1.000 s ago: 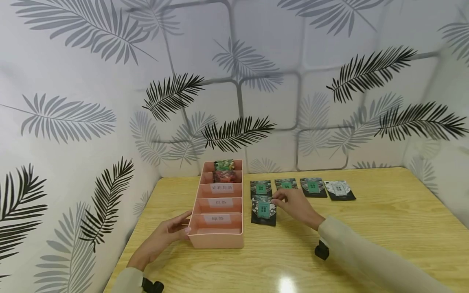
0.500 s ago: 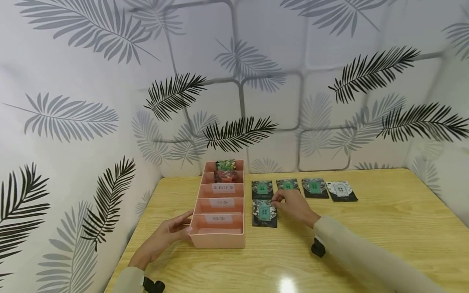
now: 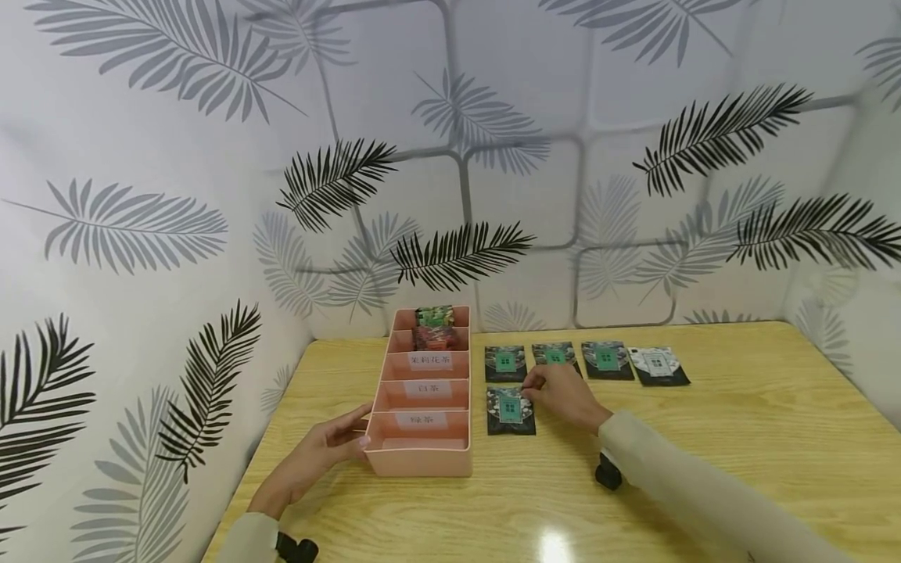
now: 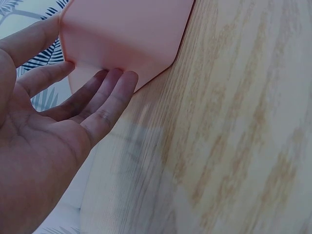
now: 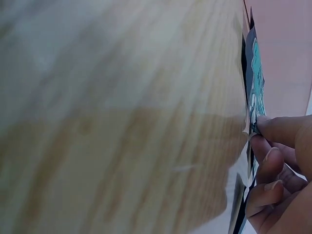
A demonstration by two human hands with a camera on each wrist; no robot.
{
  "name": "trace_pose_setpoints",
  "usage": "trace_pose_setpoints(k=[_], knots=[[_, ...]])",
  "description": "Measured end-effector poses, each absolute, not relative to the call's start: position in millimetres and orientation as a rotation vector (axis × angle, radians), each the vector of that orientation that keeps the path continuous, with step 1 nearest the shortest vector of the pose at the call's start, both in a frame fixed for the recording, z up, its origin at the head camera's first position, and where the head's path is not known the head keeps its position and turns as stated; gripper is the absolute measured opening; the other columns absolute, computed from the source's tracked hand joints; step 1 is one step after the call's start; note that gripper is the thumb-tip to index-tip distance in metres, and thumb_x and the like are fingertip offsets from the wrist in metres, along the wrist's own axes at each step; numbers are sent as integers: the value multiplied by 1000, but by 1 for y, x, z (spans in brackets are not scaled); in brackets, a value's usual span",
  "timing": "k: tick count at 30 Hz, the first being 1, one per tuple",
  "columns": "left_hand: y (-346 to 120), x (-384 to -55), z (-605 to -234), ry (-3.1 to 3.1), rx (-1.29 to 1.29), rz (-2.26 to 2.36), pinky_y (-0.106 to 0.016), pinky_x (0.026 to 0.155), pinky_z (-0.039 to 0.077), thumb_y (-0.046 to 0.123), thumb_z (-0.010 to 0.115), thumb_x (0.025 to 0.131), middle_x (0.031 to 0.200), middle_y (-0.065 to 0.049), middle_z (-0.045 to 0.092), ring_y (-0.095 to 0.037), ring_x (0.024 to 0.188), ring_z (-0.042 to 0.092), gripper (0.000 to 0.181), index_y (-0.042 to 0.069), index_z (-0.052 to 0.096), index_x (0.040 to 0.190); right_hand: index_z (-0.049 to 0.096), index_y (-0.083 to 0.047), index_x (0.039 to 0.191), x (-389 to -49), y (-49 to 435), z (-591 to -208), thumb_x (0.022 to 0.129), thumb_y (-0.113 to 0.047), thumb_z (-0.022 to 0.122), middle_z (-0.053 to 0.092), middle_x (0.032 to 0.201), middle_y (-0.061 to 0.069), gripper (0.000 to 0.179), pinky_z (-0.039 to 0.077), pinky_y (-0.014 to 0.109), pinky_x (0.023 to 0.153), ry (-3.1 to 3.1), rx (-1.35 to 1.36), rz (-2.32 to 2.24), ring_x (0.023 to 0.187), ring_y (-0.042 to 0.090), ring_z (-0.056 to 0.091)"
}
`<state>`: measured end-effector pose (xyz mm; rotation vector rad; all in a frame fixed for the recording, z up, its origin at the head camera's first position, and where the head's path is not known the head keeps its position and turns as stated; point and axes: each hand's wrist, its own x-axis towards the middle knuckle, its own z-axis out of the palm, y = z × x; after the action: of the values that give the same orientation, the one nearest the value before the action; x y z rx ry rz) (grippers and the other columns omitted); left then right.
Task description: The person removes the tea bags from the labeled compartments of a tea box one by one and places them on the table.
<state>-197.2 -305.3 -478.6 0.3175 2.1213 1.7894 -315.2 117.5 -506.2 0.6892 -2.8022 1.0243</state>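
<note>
My left hand lies against the front left corner of a pink divided box, fingers extended along its side and thumb at the corner. In the left wrist view the fingertips touch the box's smooth outer wall. My right hand pinches the upper right corner of a dark tea packet with a green label, between thumb and index finger. This packet lies right of the box, in front of a row of similar packets. In the right wrist view the pinched packet appears nearly edge-on, beside the box.
Behind the pinched packet lie dark tea packets and a white-and-black one. Green and red packets sit in the box's rear compartments. Labels mark the front ones. A leaf-patterned backdrop stands along the wooden table's back edge.
The packet in my right hand has come down and forward, from overlapping the row to lying flatter in front of it. My left hand stays at the box.
</note>
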Motion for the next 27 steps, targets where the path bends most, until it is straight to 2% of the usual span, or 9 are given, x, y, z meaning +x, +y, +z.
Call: trace_pose_setpoints(k=[13,21,27], knots=[[-305,-196,-478,2131,317,1786,-47,95,47,20,59,96,139,-17,45,-30,122,48,60,20,34,150,70,-16,92,-316,123,-503,87,-25,72,64,73,-9,10,48,29,58,-2819,687,1030,60,6,56],[-306,-196,-479,2126,321,1787,-47,95,47,19,59,96,140,-18,44,-28,122,49,61,18,32,151,70,-17,95,-324,127,-493,89,-25,69,65,79,-8,10,49,29,60,-2802,658,1023,68,6,58],[-306,-197,-479,2114,325,1795,-48,95,46,20,58,96,140,-17,45,-30,123,48,59,21,33,150,70,-16,97,-328,126,-484,89,-23,69,65,80,-6,11,47,30,58,-2746,673,1003,65,7,57]])
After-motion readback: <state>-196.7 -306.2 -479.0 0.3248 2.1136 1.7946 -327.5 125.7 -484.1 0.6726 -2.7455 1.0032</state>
